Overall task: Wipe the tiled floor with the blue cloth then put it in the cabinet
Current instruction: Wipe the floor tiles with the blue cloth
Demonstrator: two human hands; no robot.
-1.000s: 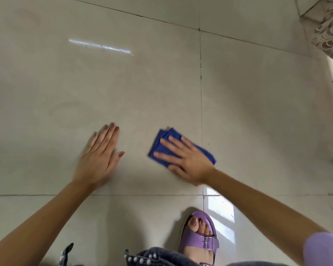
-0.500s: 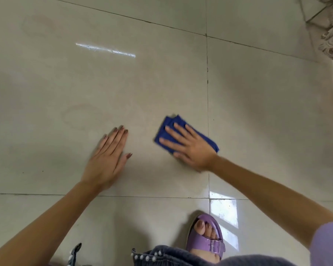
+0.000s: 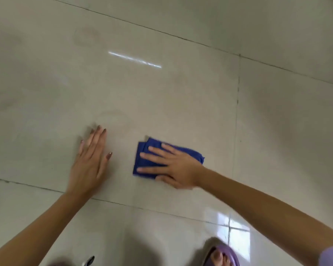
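HEAD CAM: A person crouching over a glossy tiled floor (image 3: 181,93) is wiping it with a folded blue cloth (image 3: 145,163). The right hand (image 3: 173,166) is lying flat on top of the cloth, fingers straight and spread, pressing rather than gripping it. The thumb is running along the cloth's near edge. The left hand (image 3: 88,166) is resting palm-down on bare tile just beside the cloth, fingers straight, holding nothing.

Vs. half a sec ago, the cloth is sliding left. Its right end was lying across the vertical grout line (image 3: 236,112) and is now sitting apart from it, wholly on the left tile. The bracing hand is shifting left too, and the faint ring mark (image 3: 113,116) is now showing ahead and to the right of its fingertips. Motion blur is softening both hands.

Judged from this, the wipe is mid-stroke and working leftward, w/ smudged rings farther up the tile not yet reached. The cabinet isn't in view, so stowing the cloth is looking some way off. A purple sandal (image 3: 225,254) is poking in at bottom right.
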